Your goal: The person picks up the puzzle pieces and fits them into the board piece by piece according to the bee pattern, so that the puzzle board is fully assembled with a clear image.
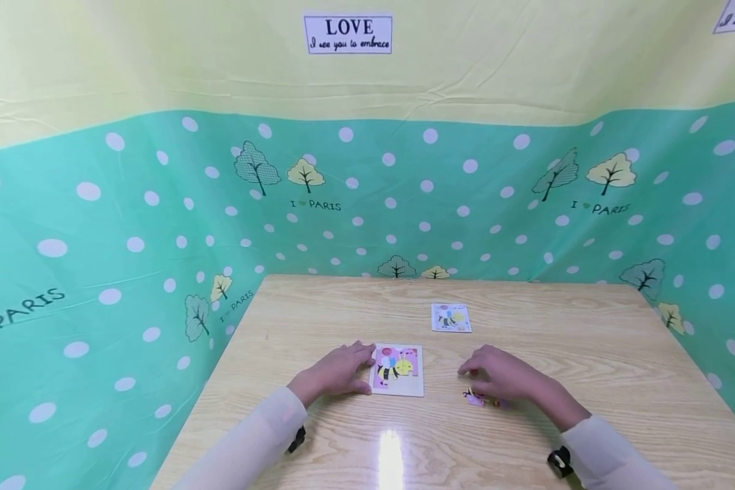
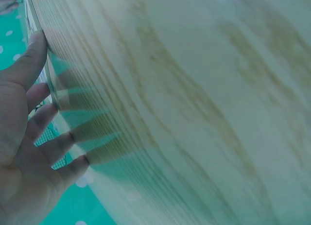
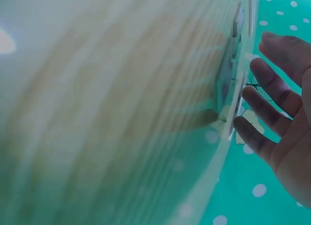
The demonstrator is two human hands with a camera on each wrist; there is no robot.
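A square bee puzzle (image 1: 398, 369) with a white border lies on the table, its pink, yellow and black picture broken by a pale bare patch at the lower right. My left hand (image 1: 341, 369) rests at its left edge, thumb low and fingertips higher up along the border. The left wrist view shows that hand's fingers (image 2: 58, 147) spread and fairly straight by the tabletop. Right of the puzzle, my right hand (image 1: 501, 373) hovers low over a few small pink and yellow puzzle pieces (image 1: 476, 399), partly hidden beneath it. Loosely bent fingers (image 3: 272, 91) show in the right wrist view, holding nothing.
A smaller card (image 1: 450, 318) with a similar bee picture lies farther back on the wooden table (image 1: 318, 306). A green dotted cloth (image 1: 367, 224) hangs behind the table and along both sides. A bright glare spot marks the wood near the front.
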